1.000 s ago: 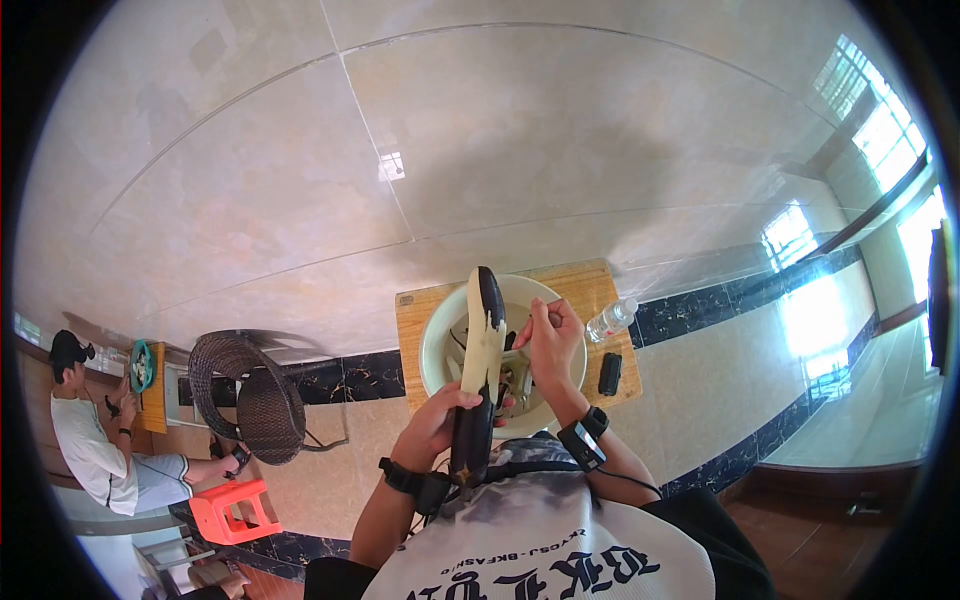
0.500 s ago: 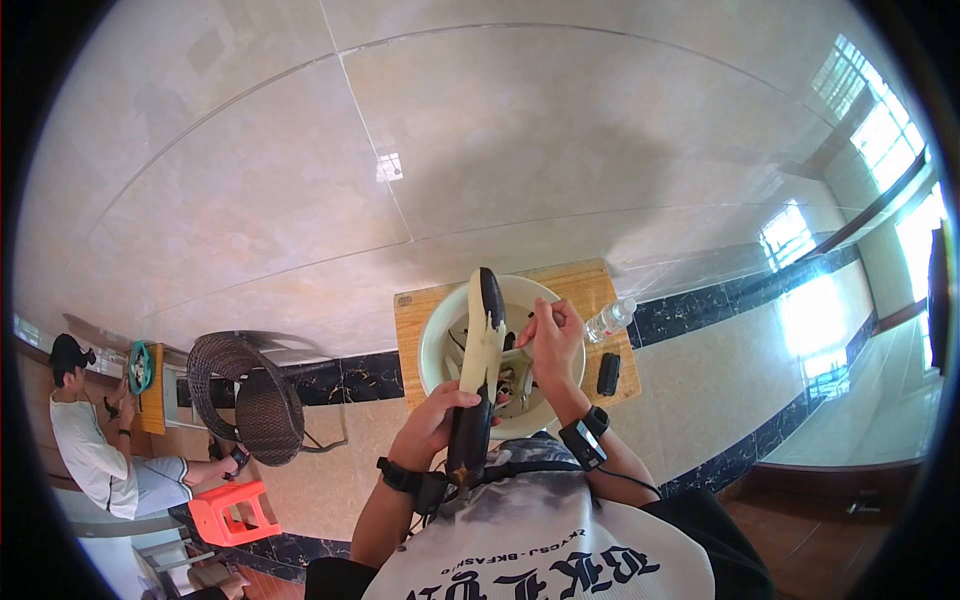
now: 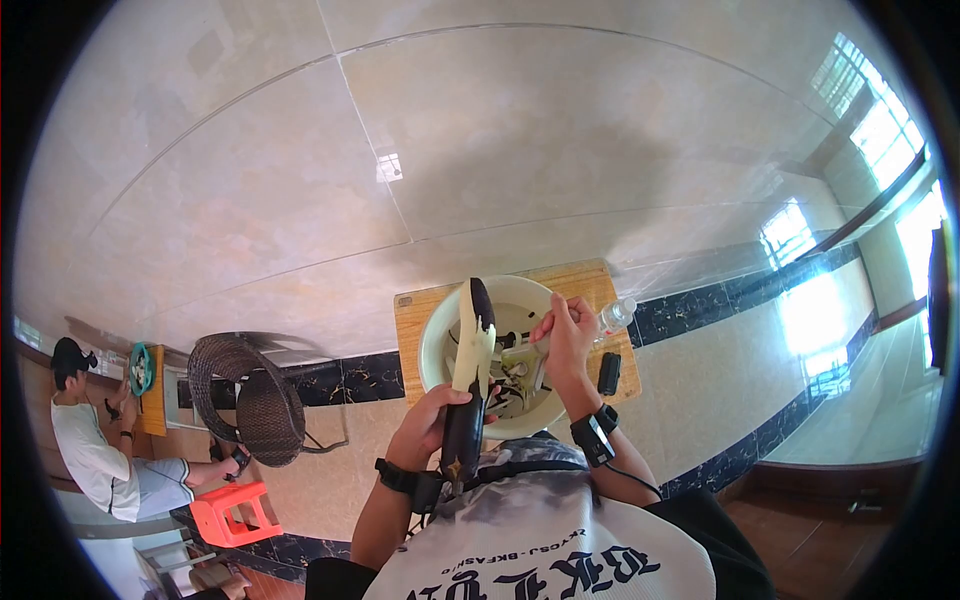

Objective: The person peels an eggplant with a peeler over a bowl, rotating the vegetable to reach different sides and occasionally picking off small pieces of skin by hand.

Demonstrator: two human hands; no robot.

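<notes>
At the far left, a person [image 3: 95, 450] in a dark cap and pale shirt sits facing a small table [image 3: 153, 410], hands near a teal bowl [image 3: 148, 370] on it. A red stool [image 3: 205, 515] stands near that person's feet, with a wicker chair [image 3: 270, 415] just beyond it.

Next, in the middle, comes a wooden table [image 3: 410, 335] against the tiled wall, with a wide, pale basin [image 3: 431, 355] on it. The left hand [image 3: 432, 418], with a black band [image 3: 400, 478] on its wrist, is closed around the dark lower part of an eggplant [image 3: 476, 345]. The eggplant slants above the left side of the basin, its stem end close to the shirt [image 3: 530, 535] of the person at work. Its upper part is bare and pale except for a dark patch of skin at the tip. Dark and pale peelings [image 3: 515, 395] lie in the basin below.

To the right, the right hand [image 3: 568, 345] is over the right side of the basin, apart from the eggplant, fingers curled narrow around a pale tool [image 3: 524, 352] too small to make out clearly. A small device [image 3: 592, 440] sits on that wrist. Past the basin, a clear bottle [image 3: 618, 315] and a black case [image 3: 609, 374] rest on the table's right side.
</notes>
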